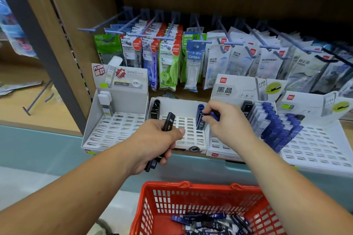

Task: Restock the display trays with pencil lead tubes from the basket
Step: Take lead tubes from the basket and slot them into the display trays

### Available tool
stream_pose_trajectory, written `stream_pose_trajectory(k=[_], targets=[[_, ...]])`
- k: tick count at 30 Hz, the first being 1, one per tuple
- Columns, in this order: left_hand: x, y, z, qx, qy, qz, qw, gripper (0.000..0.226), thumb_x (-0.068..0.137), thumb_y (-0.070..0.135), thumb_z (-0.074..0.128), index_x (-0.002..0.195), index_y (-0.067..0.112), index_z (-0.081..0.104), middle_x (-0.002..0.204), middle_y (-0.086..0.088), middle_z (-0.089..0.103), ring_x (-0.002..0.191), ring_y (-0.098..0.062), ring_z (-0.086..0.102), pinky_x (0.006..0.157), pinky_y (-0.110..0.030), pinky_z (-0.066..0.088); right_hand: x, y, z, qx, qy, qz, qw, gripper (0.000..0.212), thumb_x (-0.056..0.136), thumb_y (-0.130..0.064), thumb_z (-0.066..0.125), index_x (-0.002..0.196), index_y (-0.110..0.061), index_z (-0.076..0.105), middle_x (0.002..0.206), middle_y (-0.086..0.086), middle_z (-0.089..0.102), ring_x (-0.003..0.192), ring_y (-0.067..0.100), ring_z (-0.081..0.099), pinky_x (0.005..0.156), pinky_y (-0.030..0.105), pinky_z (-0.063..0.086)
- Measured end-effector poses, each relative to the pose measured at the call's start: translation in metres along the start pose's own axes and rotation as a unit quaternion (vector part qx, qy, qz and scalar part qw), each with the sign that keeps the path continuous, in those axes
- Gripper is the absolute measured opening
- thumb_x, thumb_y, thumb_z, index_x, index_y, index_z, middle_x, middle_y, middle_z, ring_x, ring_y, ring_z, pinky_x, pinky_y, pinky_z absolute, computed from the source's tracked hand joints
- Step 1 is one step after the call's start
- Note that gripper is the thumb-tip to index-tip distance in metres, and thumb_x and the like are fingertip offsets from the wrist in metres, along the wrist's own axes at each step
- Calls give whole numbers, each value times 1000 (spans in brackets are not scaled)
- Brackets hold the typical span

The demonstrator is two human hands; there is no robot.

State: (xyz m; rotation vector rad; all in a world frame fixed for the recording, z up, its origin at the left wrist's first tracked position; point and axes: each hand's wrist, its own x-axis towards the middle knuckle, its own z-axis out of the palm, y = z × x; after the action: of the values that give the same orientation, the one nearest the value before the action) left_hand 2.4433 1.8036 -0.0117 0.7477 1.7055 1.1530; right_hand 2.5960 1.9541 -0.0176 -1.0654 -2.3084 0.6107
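Observation:
My left hand grips a bundle of black lead tubes, one sticking up above my fist and others poking out below it. My right hand pinches a blue lead tube over the right side of the middle white slotted tray, beside a short row of blue tubes standing there. A few black tubes stand at that tray's left. The red basket below holds several loose blue and black tubes.
A left tray holds a couple of white tubes at its back corner. The right trays carry rows of blue tubes. Packets hang on pegs behind. A teal shelf edge runs in front of the trays.

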Motion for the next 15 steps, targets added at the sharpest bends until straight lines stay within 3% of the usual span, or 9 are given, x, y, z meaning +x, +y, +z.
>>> stream_pose_trajectory(k=[4, 5, 7, 9, 11, 13, 15], targets=[[-2, 1, -1, 3, 4, -3, 1000, 27, 97, 32, 71, 92, 6, 66, 62, -5, 54, 51, -19, 48, 46, -29, 42, -1, -5, 2, 8, -24, 3, 1000, 10, 91, -20, 75, 93, -30, 74, 96, -8, 67, 90, 20, 62, 85, 40, 56], [-3, 2, -1, 8, 4, -3, 1000, 27, 97, 33, 71, 91, 7, 66, 62, -5, 54, 51, -19, 48, 47, -29, 42, -1, -7, -1, 26, -25, 11, 999, 8, 91, -22, 75, 96, -29, 76, 95, -8, 67, 87, 16, 62, 83, 37, 56], [-5, 5, 1, 20, 5, -2, 1000, 28, 97, 34, 71, 85, 10, 63, 59, -5, 54, 47, -19, 47, 45, -26, 40, -3, -13, -8, 143, -20, 58, 988, 6, 91, -25, 76, 97, -26, 77, 81, -7, 63, 67, 14, 59, 62, 32, 53], [-9, 8, 5, 29, -1, 4, 1000, 27, 97, 33, 71, 82, 12, 62, 60, -4, 55, 44, -17, 47, 42, -24, 39, -6, -20, -18, 355, -26, 143, 924, 2, 94, -19, 72, 96, -19, 73, 69, 4, 57, 54, 23, 51, 50, 32, 45], [-12, 11, 13, 29, -23, 17, 999, 26, 97, 34, 70, 88, 11, 65, 69, -6, 62, 47, -16, 49, 45, -27, 41, -9, -28, -23, 508, -51, 186, 840, 9, 96, -5, 60, 97, -12, 65, 66, 8, 53, 53, 25, 50, 49, 34, 44], [-18, 15, 22, 32, -53, 25, 998, 29, 99, 38, 67, 96, 9, 67, 76, -9, 71, 46, -16, 49, 47, -28, 42, -12, -36, -25, 573, -73, 195, 793, 19, 93, 5, 50, 96, -12, 58, 64, 9, 52, 54, 24, 52, 51, 35, 47], [-24, 18, 32, 41, -79, 22, 996, 34, 101, 44, 61, 100, 10, 66, 63, -7, 68, 43, -17, 48, 46, -26, 41, -15, -40, -23, 612, -74, 202, 761, 22, 95, 7, 46, 96, -13, 54, 63, 8, 53, 55, 23, 52, 52, 34, 50]])
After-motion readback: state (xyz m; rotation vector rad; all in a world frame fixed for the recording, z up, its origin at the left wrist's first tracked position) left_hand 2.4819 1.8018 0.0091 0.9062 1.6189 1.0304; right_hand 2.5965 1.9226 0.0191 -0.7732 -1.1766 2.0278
